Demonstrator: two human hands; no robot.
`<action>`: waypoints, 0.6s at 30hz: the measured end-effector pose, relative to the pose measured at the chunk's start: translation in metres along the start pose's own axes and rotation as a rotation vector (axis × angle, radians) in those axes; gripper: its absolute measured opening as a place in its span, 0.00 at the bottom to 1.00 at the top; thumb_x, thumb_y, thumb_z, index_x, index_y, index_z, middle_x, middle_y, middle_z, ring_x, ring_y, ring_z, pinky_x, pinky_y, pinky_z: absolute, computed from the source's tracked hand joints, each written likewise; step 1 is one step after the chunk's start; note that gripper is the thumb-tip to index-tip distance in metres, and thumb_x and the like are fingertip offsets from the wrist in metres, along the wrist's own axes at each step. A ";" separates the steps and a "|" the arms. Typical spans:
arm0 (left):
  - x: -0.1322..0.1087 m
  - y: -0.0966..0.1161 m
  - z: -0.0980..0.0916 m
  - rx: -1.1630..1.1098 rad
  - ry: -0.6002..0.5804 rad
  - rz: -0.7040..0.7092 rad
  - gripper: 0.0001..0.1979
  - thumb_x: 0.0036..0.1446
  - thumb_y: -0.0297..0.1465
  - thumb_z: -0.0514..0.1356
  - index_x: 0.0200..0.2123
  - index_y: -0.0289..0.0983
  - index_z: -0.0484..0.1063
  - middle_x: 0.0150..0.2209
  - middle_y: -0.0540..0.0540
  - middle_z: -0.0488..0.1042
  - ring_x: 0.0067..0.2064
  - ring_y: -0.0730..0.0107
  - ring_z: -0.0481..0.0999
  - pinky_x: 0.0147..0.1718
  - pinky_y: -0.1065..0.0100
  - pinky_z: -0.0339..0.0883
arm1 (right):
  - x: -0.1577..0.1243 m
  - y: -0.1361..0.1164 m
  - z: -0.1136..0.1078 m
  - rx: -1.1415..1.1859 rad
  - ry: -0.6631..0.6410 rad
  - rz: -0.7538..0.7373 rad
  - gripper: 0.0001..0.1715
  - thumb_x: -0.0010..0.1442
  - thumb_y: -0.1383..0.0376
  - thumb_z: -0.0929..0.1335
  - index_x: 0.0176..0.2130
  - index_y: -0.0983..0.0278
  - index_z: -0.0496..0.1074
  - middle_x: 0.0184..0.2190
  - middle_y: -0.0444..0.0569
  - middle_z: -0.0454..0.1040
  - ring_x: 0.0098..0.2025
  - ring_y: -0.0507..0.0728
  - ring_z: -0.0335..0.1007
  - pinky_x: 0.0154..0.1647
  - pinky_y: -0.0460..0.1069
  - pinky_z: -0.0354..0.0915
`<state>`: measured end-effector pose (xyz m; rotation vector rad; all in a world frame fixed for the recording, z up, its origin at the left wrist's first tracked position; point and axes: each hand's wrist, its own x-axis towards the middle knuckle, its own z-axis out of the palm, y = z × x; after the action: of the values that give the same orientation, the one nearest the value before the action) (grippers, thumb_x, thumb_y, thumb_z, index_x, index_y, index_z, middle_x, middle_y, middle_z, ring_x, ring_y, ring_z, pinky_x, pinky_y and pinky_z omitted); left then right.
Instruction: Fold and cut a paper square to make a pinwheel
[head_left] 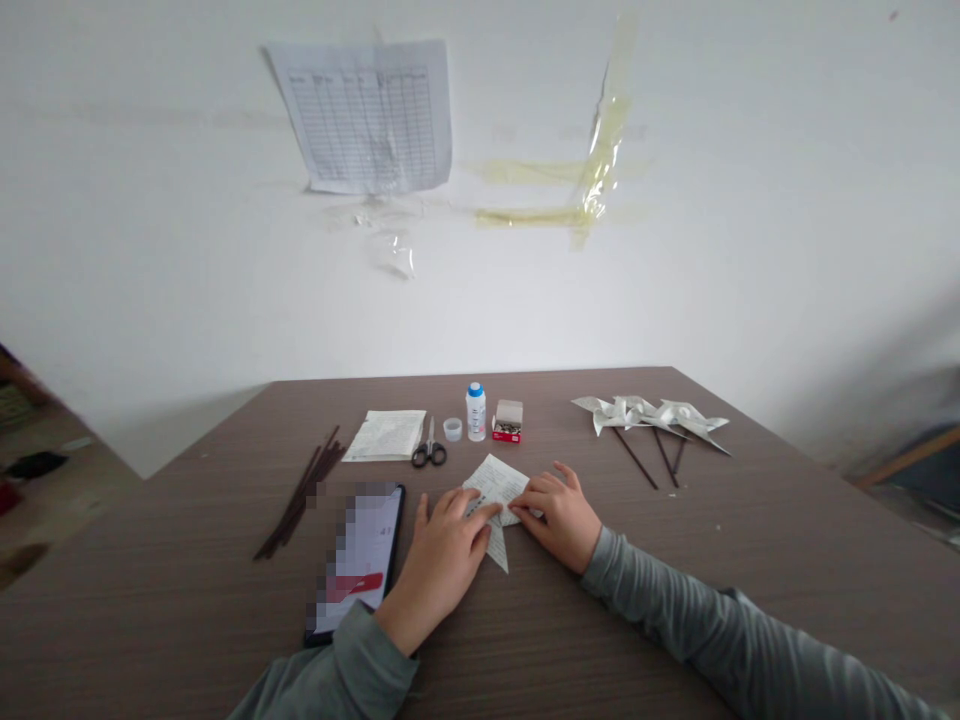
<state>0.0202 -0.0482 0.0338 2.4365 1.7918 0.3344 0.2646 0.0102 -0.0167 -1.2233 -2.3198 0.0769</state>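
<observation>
A printed white paper (496,480) with cut, pointed flaps lies on the table in front of me; one flap points toward me. My left hand (444,555) rests on its left part, fingers spread and fingertips pressing on the sheet. At the paper's right edge, my right hand (559,510) has its thumb and index finger pinched together on a piece of it. Just beyond the paper stand a white bottle with a blue cap (476,412), a small red box (508,423) of small items, a clear cup (452,430) and black-handled scissors (430,452).
A phone (364,560) lies beside my left forearm. Dark sticks (300,497) and a stack of white paper (386,436) are on the left. Several paper pinwheels (679,414) on dark sticks lie at the back right of the brown table (750,560).
</observation>
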 end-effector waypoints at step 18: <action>0.005 0.008 -0.012 0.027 -0.053 -0.022 0.30 0.84 0.23 0.65 0.77 0.57 0.90 0.78 0.39 0.88 0.82 0.36 0.82 0.87 0.16 0.67 | 0.000 -0.009 -0.011 -0.028 -0.054 0.006 0.17 0.85 0.65 0.76 0.54 0.47 0.97 0.47 0.51 0.93 0.55 0.68 0.89 0.86 0.78 0.69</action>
<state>0.0267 -0.0461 0.0476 2.4173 1.8111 0.2427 0.2624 0.0031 -0.0047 -1.2562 -2.3708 0.0806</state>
